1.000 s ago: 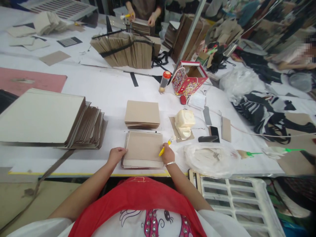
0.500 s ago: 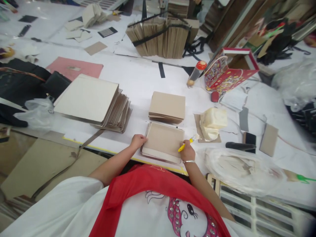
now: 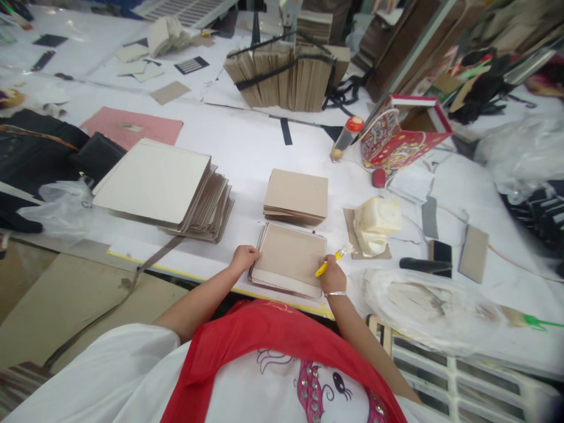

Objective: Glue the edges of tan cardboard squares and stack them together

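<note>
A low stack of beige boards lies at the table's front edge between my hands. My left hand pinches the stack's left edge. At the right edge, my right hand is closed around a yellow-handled brush, its pale bristles pointing up and right, away from the boards. Just behind sits a second stack of brown boards. To the left rises a taller, uneven stack topped with a large cream board. A pale yellowish block-shaped container stands on a piece of cardboard right of the stacks.
A red patterned box and a red-capped tube stand at the back right. Strapped boards stand behind. A plastic-wrapped bowl shape is at the right, black bags at the left.
The whole view has shifted slightly, so things appear a little lower. Both hands keep their places at the board stack's edges, and the brush stays in my right hand.
</note>
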`<state>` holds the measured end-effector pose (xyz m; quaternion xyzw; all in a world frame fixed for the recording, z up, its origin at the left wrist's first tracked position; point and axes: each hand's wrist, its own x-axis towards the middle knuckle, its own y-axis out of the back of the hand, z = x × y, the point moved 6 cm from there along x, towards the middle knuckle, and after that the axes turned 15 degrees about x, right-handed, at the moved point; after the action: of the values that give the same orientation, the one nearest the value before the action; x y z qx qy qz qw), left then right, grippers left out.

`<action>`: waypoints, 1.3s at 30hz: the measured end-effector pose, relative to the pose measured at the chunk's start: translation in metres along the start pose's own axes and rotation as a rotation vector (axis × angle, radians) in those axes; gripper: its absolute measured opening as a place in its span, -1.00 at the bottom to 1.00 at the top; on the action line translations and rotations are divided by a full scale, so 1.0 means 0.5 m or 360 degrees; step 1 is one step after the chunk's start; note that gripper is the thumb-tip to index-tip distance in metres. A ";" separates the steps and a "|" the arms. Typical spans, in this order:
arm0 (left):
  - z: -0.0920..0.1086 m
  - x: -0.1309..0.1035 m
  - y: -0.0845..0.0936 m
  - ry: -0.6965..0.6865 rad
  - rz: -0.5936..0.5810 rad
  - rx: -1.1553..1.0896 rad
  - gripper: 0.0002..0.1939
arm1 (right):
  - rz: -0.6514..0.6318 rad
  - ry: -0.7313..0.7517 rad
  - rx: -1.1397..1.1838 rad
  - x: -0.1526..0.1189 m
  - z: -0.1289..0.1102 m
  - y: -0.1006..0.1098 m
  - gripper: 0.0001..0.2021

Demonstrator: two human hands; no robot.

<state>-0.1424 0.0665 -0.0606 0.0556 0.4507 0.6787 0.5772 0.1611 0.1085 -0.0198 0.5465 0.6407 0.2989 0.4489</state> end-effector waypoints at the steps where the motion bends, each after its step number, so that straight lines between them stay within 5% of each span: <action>1: 0.001 0.000 0.001 -0.0003 0.0008 0.0012 -0.79 | -0.0015 -0.0005 -0.0012 0.001 0.000 -0.001 -0.78; 17: 0.043 -0.025 0.014 -0.0158 -0.0043 0.0524 -0.75 | -0.0123 -0.0107 -0.0225 -0.004 -0.016 0.032 -0.79; 22: 0.086 -0.058 0.046 -0.0511 0.0330 0.1029 -0.74 | 0.0017 -0.0103 -0.0176 -0.003 0.006 0.070 -0.71; 25: 0.136 -0.101 0.019 -0.1063 0.0439 0.1155 -0.71 | 0.0048 -0.0091 -0.0064 -0.005 0.016 0.074 -0.81; 29: 0.173 -0.156 -0.056 -0.1635 0.0282 0.1186 -0.60 | -0.0023 -0.0021 0.0033 -0.004 0.002 0.045 -0.78; 34: 0.173 -0.176 -0.100 -0.1642 0.0185 0.1291 -0.61 | -0.0043 0.0115 0.0023 0.013 -0.029 0.021 -0.72; 39: 0.182 -0.165 -0.094 -0.1537 0.0220 0.1285 -0.60 | 0.0226 0.0226 0.0087 0.011 -0.035 0.094 -0.66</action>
<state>-0.0270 0.0441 -0.0022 0.5979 0.3553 0.3894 0.6038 0.1655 0.1261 0.0273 0.5801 0.6384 0.3504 0.3650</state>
